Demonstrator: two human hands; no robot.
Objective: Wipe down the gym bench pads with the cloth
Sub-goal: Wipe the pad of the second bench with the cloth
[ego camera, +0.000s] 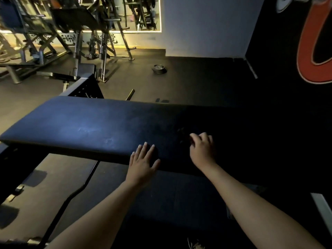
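Note:
A long dark padded gym bench pad [93,123] runs across the middle of the view, its right half lost in shadow. My left hand [142,161] lies flat on the pad's near edge, fingers spread, holding nothing. To its right, my right hand [202,150] rests on the pad with fingers curled around something dark [182,133]; it may be a dark cloth, but the gloom hides its shape.
A curved bar [84,187] lies on the floor below the bench at the left. Weight machines [59,42] stand at the back left, and stacked weight plates [159,68] sit on the floor behind the bench. A dark wall with an orange logo [309,51] is at the right.

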